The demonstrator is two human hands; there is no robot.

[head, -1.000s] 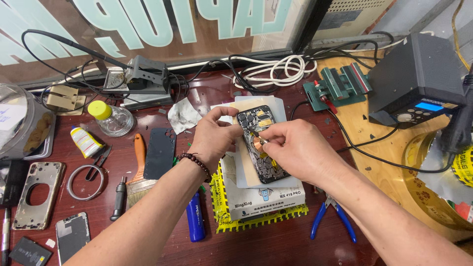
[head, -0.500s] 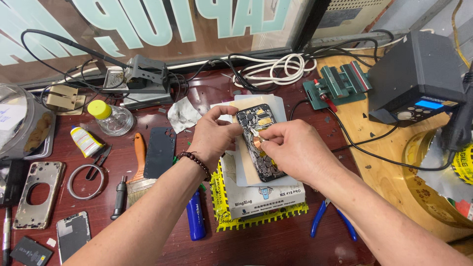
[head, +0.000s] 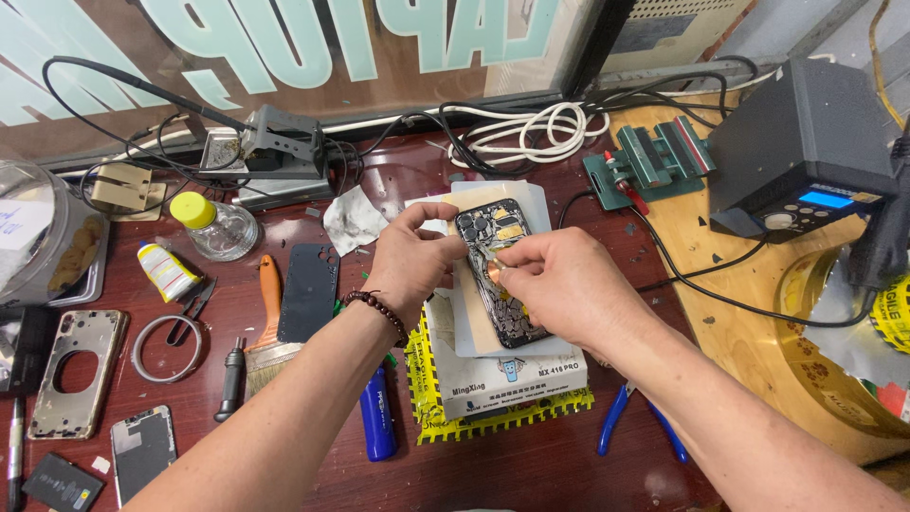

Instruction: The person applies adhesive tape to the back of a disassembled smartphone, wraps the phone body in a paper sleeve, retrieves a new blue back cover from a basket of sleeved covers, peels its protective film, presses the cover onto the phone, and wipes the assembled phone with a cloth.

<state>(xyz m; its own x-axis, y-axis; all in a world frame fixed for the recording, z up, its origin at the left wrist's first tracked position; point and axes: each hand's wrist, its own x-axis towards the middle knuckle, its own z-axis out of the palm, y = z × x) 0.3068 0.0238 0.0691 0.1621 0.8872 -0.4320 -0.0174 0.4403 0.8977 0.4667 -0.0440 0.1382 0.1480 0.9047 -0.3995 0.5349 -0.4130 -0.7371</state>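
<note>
Brush (head: 268, 327), dark back cover (head: 308, 291) left of opened phone (head: 500, 275), both hands (head: 409, 263) (head: 559, 282) gripping it

I see a dark red-brown wooden workbench (head: 313, 180) filling most of the view. Along its far edge runs a glass window pane (head: 284, 47) with large pale teal lettering seen reversed. At right lies a round light-wood board (head: 739, 313). The light is bright and even.
</note>
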